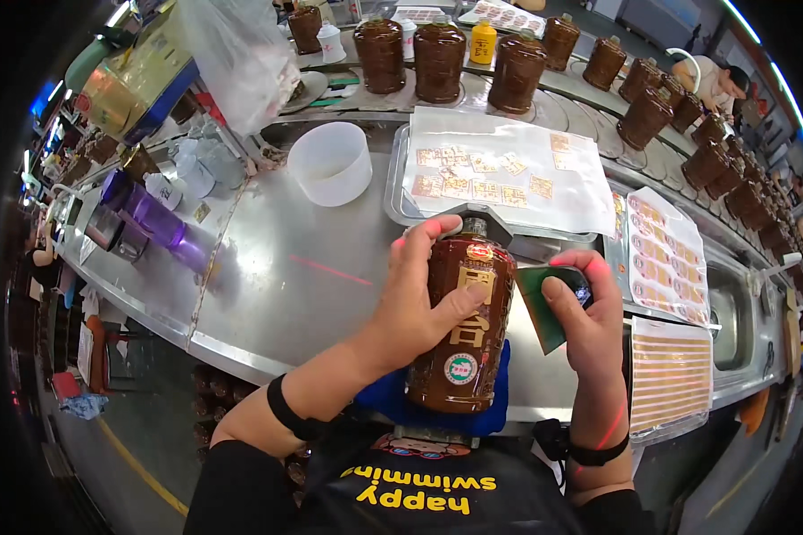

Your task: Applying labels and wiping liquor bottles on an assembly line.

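At the left of the bench, a translucent purple plastic bottle (156, 214) stands near some clear containers (210, 162). Next, a clear plastic bag (241, 67) hangs above the far edge, then a round white translucent plastic tub (328, 169) sits on the shiny metal bench (259, 299). A thin red line of light (330, 269) crosses the metal. Left hand (410, 308) grips a glossy brown bottle (455, 366): thumb spread across its front, fingers along its left side, index up by the neck. Bottle is in front of the person, tilted, neck away, base toward the body over a bright blue cloth (500, 392); gold lettering and a round green-and-white label face up. Behind it, a clear shallow tray (397, 183) bears a white sheet with small gold-and-red labels (486, 189). Right hand (591, 325), just right of the bottle, pinches a flat dark-green angular piece (542, 316) between thumb and fingers. Further right: a sheet of rounded red-and-gold labels (665, 259), a gold-striped white sheet (669, 366), a steel sink (732, 325). More brown bottles (647, 118) line the curved conveyor (544, 100) beyond.
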The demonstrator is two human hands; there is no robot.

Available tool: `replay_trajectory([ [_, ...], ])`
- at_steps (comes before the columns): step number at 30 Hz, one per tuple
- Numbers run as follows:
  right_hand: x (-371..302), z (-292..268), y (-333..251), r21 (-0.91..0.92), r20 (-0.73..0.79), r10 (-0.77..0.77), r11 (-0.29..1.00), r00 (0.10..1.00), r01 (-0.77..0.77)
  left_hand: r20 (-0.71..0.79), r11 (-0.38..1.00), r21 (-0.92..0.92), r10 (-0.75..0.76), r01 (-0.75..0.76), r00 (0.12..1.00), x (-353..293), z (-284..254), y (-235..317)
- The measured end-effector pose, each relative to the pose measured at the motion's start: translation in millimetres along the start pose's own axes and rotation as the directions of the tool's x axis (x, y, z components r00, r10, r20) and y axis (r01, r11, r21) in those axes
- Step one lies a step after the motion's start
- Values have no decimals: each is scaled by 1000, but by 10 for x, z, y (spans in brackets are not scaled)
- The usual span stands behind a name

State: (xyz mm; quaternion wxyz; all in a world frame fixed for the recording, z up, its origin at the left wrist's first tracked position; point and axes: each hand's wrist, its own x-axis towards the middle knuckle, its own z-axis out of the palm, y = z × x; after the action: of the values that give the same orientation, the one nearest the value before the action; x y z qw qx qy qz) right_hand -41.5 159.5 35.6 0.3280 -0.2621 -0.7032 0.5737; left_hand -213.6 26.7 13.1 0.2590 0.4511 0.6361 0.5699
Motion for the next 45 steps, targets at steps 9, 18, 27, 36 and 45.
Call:
replay_trajectory([
  [9, -37, 21, 41, 48, -14, 33, 998, 999, -32, 79, 983, -145, -105, 116, 991, 66, -27, 0],
  [18, -18, -63, -35, -12, -6, 2, 1000, 1000, -2, 21, 811, 324, 508, -487, 861, 73, -167, 199],
  [27, 280, -81, -165, -105, 47, -46, 993, 998, 51, 292, 469, 611, 615, -638, 732, 67, -235, 134],
  [36, 949, 211, -346, -253, 560, -36, 944, 828, 212, 248, 416, 655, 670, -631, 699, -75, -224, 89],
  [45, 1217, 244, -70, -341, 613, -49, 884, 789, 320, 275, 428, 643, 645, -635, 713, -48, -245, 72],
])
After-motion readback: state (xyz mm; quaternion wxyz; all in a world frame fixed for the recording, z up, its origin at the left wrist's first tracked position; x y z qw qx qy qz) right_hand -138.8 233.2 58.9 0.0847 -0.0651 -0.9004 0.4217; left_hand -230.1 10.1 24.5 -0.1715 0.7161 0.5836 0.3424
